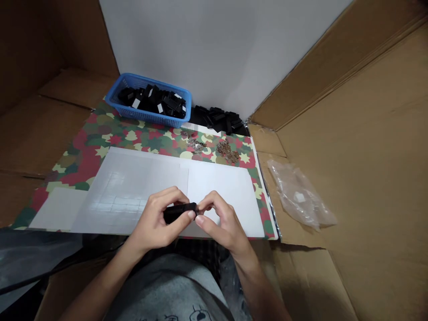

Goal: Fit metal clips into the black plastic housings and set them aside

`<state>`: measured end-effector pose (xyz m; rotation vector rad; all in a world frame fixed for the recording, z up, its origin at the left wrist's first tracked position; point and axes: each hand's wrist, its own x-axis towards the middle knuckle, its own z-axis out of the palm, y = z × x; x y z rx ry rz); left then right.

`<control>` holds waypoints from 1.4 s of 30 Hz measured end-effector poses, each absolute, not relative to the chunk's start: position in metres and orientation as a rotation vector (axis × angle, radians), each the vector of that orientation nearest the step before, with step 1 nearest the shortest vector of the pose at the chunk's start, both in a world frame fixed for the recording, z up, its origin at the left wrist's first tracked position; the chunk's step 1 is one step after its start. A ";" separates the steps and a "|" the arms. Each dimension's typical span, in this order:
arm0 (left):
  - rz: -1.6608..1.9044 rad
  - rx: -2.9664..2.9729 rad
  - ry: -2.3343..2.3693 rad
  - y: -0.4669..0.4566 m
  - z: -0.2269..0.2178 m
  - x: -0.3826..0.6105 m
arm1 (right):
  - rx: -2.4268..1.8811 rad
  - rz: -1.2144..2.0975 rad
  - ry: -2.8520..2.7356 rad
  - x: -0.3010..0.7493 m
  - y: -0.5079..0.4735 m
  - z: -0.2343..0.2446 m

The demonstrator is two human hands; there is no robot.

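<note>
My left hand (163, 218) is closed around a small black rectangular plastic case (177, 211), held above the near edge of the white sheets. At the case's right end, the thumb and fingertips of my right hand (222, 218) are pinched together. Whatever sits between those fingertips is too small and hidden to name. Beyond the sheets lie two little heaps of small metal pieces, a silvery heap (196, 144) and a browner heap (228, 151).
A blue basket (115, 103) holding several black cases stands at the back left. Beside it black parts (220, 118) are piled against the grey wall. White sheets (224, 178) cover the patterned table mat (76, 158). A clear plastic bag (299, 196) lies on cardboard at right.
</note>
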<state>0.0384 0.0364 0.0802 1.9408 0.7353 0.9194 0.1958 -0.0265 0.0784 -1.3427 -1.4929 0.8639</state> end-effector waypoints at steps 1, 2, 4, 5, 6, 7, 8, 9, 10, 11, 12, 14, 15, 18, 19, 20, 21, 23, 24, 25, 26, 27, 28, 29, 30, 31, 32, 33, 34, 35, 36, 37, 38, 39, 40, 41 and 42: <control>0.918 1.951 0.747 0.036 0.080 0.039 | -1.356 0.821 -1.515 0.196 -0.027 0.079; 0.917 1.957 0.756 0.036 0.080 0.039 | -1.369 0.776 -1.541 0.196 -0.027 0.079; 0.918 1.965 0.768 0.036 0.080 0.041 | -1.383 0.677 -1.602 0.196 -0.027 0.081; 0.920 1.967 0.771 0.035 0.079 0.041 | -1.386 0.621 -1.635 0.196 -0.027 0.081; 0.920 1.967 0.775 0.035 0.079 0.041 | -1.386 0.564 -1.668 0.195 -0.027 0.082; 0.920 1.962 0.779 0.035 0.078 0.042 | -1.387 0.511 -1.699 0.195 -0.027 0.082; 0.918 1.949 0.782 0.035 0.077 0.042 | -1.388 0.468 -1.728 0.195 -0.027 0.083; 0.911 1.925 0.786 0.034 0.076 0.042 | -1.392 0.436 -1.753 0.195 -0.026 0.083; 0.898 1.890 0.793 0.034 0.075 0.042 | -1.396 0.422 -1.768 0.195 -0.026 0.083; 0.880 1.842 0.806 0.033 0.074 0.042 | -1.400 0.431 -1.774 0.196 -0.025 0.082; 0.854 1.782 0.818 0.032 0.072 0.042 | -1.402 0.459 -1.770 0.197 -0.024 0.081; 0.781 1.614 0.810 0.030 0.067 0.042 | -1.415 0.547 -1.740 0.200 -0.023 0.079; 0.745 1.510 0.787 0.029 0.064 0.041 | -1.423 0.593 -1.723 0.201 -0.022 0.078; 0.654 1.179 0.690 0.029 0.056 0.041 | -1.437 0.682 -1.721 0.206 -0.018 0.076; 0.638 1.078 0.679 0.029 0.055 0.041 | -1.431 0.707 -1.740 0.208 -0.015 0.075; 0.631 0.978 0.682 0.029 0.054 0.040 | -1.428 0.729 -1.761 0.211 -0.009 0.075; 0.628 0.879 0.693 0.030 0.053 0.040 | -1.444 0.741 -1.779 0.216 -0.001 0.075; 0.635 0.682 0.712 0.031 0.055 0.038 | -1.577 0.714 -1.824 0.227 0.022 0.076; 0.641 0.584 0.720 0.032 0.056 0.037 | -1.693 0.665 -1.845 0.233 0.036 0.076; 0.646 0.491 0.726 0.033 0.058 0.036 | -1.836 0.600 -1.880 0.239 0.052 0.075; 0.653 0.409 0.734 0.033 0.059 0.035 | -1.980 0.515 -1.922 0.244 0.068 0.073; 0.668 0.341 0.742 0.033 0.061 0.033 | -2.040 0.467 -1.940 0.248 0.084 0.071; 0.691 0.284 0.750 0.033 0.062 0.031 | -2.074 0.433 -1.964 0.251 0.098 0.067; 0.713 0.242 0.756 0.033 0.063 0.029 | -2.091 0.404 -1.984 0.252 0.110 0.063; 0.734 0.211 0.758 0.033 0.063 0.027 | -2.089 0.388 -2.001 0.252 0.120 0.059; 0.753 0.186 0.759 0.033 0.063 0.024 | -2.091 0.374 -2.017 0.252 0.127 0.054; 0.770 0.162 0.759 0.033 0.063 0.022 | -2.091 0.363 -2.026 0.251 0.133 0.049; 0.790 0.144 0.757 0.033 0.064 0.020 | -2.088 0.358 -2.030 0.249 0.137 0.044; 0.813 0.138 0.751 0.034 0.064 0.018 | -2.082 0.360 -2.029 0.249 0.139 0.039; 0.838 0.146 0.739 0.034 0.064 0.017 | -2.073 0.368 -2.021 0.248 0.140 0.036; 0.861 0.168 0.720 0.035 0.065 0.016 | -2.062 0.382 -2.007 0.249 0.141 0.033; 0.877 0.202 0.695 0.035 0.065 0.015 | -2.050 0.405 -1.986 0.250 0.140 0.032; 0.889 0.245 0.667 0.036 0.066 0.014 | -2.034 0.437 -1.962 0.252 0.138 0.031; 0.899 0.291 0.644 0.036 0.066 0.013 | -2.011 0.478 -1.934 0.254 0.135 0.032; 0.915 0.336 0.627 0.036 0.066 0.013 | -1.979 0.526 -1.905 0.256 0.131 0.034; 0.938 0.379 0.618 0.036 0.066 0.012 | -1.941 0.576 -1.880 0.257 0.125 0.036; 0.967 0.420 0.617 0.036 0.066 0.012 | -1.903 0.618 -1.865 0.257 0.119 0.039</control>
